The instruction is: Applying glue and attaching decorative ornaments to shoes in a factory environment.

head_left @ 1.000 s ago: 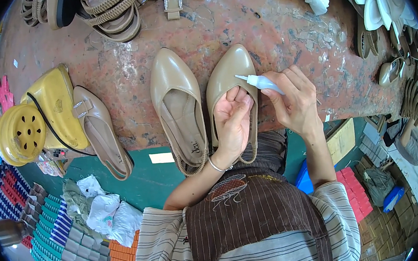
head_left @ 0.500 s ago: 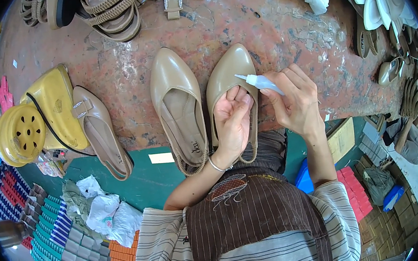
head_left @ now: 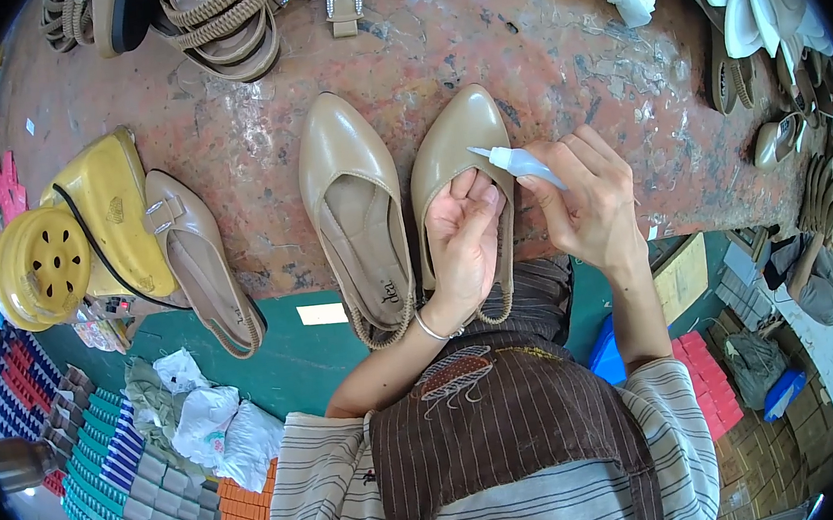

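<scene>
Two beige pointed slingback shoes lie side by side at the table's front edge, toes away from me. My left hand [head_left: 465, 240] reaches into the right-hand shoe [head_left: 457, 131], its fingers curled and closed at the front edge of the opening; part of the grip is hidden inside. In my right hand [head_left: 586, 199] is a small translucent squeeze bottle [head_left: 526, 165] with a thin nozzle, held tilted. Its tip points left, at or just over the upper of that shoe. Untouched, the left-hand shoe [head_left: 345, 146] stands beside it.
Left of the pair are a finished-looking shoe with a bow [head_left: 195, 231] and a yellow machine [head_left: 102, 225] with a black cord. Sandals [head_left: 219, 28] and bow trims [head_left: 344, 6] line the far edge. White insoles [head_left: 738, 3] are piled far right. Another person [head_left: 825, 281] is at right.
Almost nothing differs. Both hands, the bottle and the shoes keep practically the same places, with only a tiny shift of the view.
</scene>
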A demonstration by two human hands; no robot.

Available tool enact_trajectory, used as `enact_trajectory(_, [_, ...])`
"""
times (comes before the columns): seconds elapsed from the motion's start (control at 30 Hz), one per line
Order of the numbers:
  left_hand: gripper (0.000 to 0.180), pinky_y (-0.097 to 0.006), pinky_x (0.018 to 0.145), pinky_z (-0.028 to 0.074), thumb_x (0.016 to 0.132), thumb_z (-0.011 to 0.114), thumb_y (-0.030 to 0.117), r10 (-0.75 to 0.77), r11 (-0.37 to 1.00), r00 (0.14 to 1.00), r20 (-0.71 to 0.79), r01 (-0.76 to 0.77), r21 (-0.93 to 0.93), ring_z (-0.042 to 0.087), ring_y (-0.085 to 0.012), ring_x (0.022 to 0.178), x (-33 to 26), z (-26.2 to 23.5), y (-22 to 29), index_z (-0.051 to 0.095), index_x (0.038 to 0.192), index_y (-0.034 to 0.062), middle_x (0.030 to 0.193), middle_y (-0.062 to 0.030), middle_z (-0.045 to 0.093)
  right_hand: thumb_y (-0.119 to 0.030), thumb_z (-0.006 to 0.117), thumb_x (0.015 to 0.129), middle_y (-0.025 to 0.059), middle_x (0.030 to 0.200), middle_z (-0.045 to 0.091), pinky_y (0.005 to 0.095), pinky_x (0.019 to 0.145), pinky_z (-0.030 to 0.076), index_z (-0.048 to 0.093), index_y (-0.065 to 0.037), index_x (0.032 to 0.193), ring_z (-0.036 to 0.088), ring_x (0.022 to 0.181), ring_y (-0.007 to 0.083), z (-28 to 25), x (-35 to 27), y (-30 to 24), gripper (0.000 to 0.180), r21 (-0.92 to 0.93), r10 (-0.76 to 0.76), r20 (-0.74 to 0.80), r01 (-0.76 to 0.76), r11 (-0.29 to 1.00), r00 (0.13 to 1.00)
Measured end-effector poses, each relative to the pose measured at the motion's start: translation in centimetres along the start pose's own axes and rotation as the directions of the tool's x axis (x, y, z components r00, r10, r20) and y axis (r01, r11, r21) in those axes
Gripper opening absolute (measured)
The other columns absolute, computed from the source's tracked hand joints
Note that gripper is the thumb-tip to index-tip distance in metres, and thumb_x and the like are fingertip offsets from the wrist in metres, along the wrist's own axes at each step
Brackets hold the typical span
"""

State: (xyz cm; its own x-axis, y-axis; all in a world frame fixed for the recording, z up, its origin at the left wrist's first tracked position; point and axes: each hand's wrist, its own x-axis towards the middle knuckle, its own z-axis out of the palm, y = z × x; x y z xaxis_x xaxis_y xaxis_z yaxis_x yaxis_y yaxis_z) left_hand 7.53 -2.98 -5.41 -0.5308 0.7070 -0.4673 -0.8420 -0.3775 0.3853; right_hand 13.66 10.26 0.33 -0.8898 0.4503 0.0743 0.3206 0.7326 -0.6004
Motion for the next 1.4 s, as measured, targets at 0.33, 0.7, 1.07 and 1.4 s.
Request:
enact_trajectory(0.33, [0.031, -0.035, 0.102, 0.037, 0.089, 0.047, -0.008, 0.010, 1.000, 1.000, -0.014, -0.010, -0.028, 0.050, -0.0169, 0.111, -0.1, -0.2, 0.0, 0.047, 0.119, -0.0042, 0.116, -0.0081, 0.054, -0.005, 0.069, 0.074, 0.0093, 0.073, 0.057, 0.0365, 0.058, 0.045, 0.064, -0.002, 0.091, 0.053, 0.066, 0.0275, -0.7, -1.0, 0.9, 0.017, 0.001, 0.054, 0.013, -0.054, 0.999, 0.998])
enact_trajectory(0.7, [0.014, -0.029, 0.090, 0.040, 0.089, 0.052, -0.005, -0.030, 0.997, 0.999, -0.040, 0.027, -0.068, 0.049, -0.0094, 0.089, -0.2, 0.8, 0.5, 0.052, 0.099, 0.0042, 0.091, 0.0001, 0.050, -0.004, 0.058, 0.090, 0.0118, 0.112, 0.064, 0.0316, 0.086, 0.046, 0.056, -0.001, 0.116, 0.060, 0.097, 0.0196, 1.2, -0.2, 8.9, 0.026, 0.056, 0.186, -0.474, -0.182, 0.982, 0.860])
enact_trajectory(1.07, [0.016, -0.032, 0.094, 0.043, 0.089, 0.054, -0.004, 0.027, 0.994, 1.000, -0.008, -0.027, -0.101, 0.056, -0.0138, 0.100, -0.3, -0.8, -0.1, 0.056, 0.104, 0.0016, 0.102, -0.0037, 0.060, 0.008, 0.061, 0.073, 0.0138, 0.104, 0.059, 0.0364, 0.081, 0.048, 0.064, -0.006, 0.106, 0.057, 0.092, 0.0318, 2.3, 4.5, 0.6, 0.036, -0.201, -0.145, -0.533, 0.042, 0.979, 0.834])
enact_trajectory(1.4, [0.016, -0.035, 0.097, 0.044, 0.091, 0.054, -0.002, 0.004, 0.979, 0.999, -0.042, -0.013, -0.202, 0.058, -0.0183, 0.106, -0.1, -1.2, -0.3, 0.062, 0.104, 0.0005, 0.104, -0.0076, 0.065, -0.003, 0.068, 0.079, 0.0075, 0.087, 0.058, 0.0294, 0.061, 0.047, 0.071, -0.009, 0.102, 0.060, 0.075, 0.0179, 2.7, 8.5, 2.4, 0.024, 0.090, 0.141, -0.452, -0.113, 0.990, 0.881])
